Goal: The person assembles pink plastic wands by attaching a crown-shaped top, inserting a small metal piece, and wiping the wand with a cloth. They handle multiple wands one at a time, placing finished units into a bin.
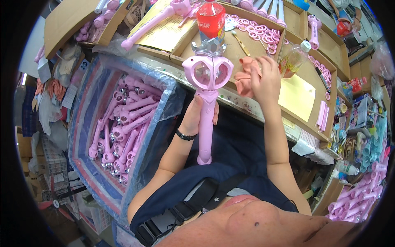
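My left hand (191,117) is wrapped round the handle of a pink toy wand (205,140), holding it upright above my lap. The wand's head is a pink heart-shaped frame with a clear middle and a silver crown on top. Over at the table's front edge, my right hand (268,80) has its bent fingers on a crumpled orange cloth (243,78). Its fingertips are partly hidden behind the cloth and the hand itself.
A lined bin (164,76) full of pink wands stands at my left. On the table are a red-labelled bottle (211,20), pink rings (269,37), a toothbrush (241,44), a clear bottle (294,59) and yellow paper (297,96). Pink parts (356,199) are heaped at lower right.
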### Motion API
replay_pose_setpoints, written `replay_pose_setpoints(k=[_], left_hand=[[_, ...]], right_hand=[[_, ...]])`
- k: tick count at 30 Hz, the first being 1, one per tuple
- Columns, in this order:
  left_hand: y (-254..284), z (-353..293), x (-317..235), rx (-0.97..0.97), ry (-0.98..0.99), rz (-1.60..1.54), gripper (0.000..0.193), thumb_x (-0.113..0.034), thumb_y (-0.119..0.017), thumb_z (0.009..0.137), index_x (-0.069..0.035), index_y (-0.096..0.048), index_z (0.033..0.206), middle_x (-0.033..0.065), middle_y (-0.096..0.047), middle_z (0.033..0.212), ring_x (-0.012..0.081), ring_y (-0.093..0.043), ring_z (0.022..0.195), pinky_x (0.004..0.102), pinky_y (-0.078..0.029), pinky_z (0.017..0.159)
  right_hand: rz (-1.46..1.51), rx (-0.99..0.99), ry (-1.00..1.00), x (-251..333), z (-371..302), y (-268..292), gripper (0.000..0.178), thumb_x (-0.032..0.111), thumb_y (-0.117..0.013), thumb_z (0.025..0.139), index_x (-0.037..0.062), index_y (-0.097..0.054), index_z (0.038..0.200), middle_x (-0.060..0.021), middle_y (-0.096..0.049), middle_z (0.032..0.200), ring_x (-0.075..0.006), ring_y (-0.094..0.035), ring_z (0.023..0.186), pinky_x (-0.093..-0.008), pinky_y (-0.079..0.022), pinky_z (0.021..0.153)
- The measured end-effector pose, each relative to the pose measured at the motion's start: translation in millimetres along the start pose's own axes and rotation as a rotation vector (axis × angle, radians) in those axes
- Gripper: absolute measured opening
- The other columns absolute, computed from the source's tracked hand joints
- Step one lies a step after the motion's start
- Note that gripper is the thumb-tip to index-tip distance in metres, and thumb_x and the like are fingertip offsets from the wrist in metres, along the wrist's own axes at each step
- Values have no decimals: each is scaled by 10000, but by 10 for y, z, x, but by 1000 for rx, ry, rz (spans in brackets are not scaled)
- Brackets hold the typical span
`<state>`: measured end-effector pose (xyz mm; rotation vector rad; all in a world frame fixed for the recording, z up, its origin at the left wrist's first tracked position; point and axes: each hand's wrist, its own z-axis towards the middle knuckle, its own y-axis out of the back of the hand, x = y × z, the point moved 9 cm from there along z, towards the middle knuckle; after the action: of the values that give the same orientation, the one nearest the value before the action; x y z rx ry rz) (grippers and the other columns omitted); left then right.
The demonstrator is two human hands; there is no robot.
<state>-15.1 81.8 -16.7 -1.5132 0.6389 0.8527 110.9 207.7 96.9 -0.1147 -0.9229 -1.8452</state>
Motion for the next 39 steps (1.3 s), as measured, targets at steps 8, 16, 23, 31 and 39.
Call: replay_pose_setpoints(k=[8,16,23,31,39], left_hand=[[-27,-48,-24,-68,2,26,592,-566,-488,884,-39,-429,1148,99,-564,760,154,-564,554,258,-478,506],[-52,-59,-28,-53,-24,53,577,-552,-502,884,-55,-417,1164,94,-558,755,149,-561,553,256,-477,502],[28,-53,-28,40,-20,-56,695,-648,-475,842,-41,-410,1173,96,-550,756,147,-561,548,262,-482,489],[57,-109,-117,28,-117,43,513,-160,-637,808,-24,-355,1214,140,-519,941,180,-584,618,287,-500,534],[134,-62,-149,-24,-73,6,489,-76,-633,751,-14,-377,1163,127,-518,919,169,-574,617,289,-494,534]], right_hand=[[292,184,233,535,-59,78,199,121,-748,694,79,-621,841,-67,-560,861,-284,-524,858,-411,-385,823],[402,292,254,562,-79,-16,184,90,-729,716,38,-585,818,-87,-571,859,-289,-550,833,-367,-436,755],[572,489,88,296,-497,-63,159,86,-703,752,34,-564,809,-103,-557,885,-285,-561,818,-343,-457,719],[223,694,-104,33,-1225,-280,127,111,-647,801,59,-590,901,-114,-602,778,-302,-613,694,-375,-494,617],[526,648,-405,106,-1661,-481,183,178,-679,818,29,-574,809,-97,-571,734,-217,-597,625,-298,-472,573]])
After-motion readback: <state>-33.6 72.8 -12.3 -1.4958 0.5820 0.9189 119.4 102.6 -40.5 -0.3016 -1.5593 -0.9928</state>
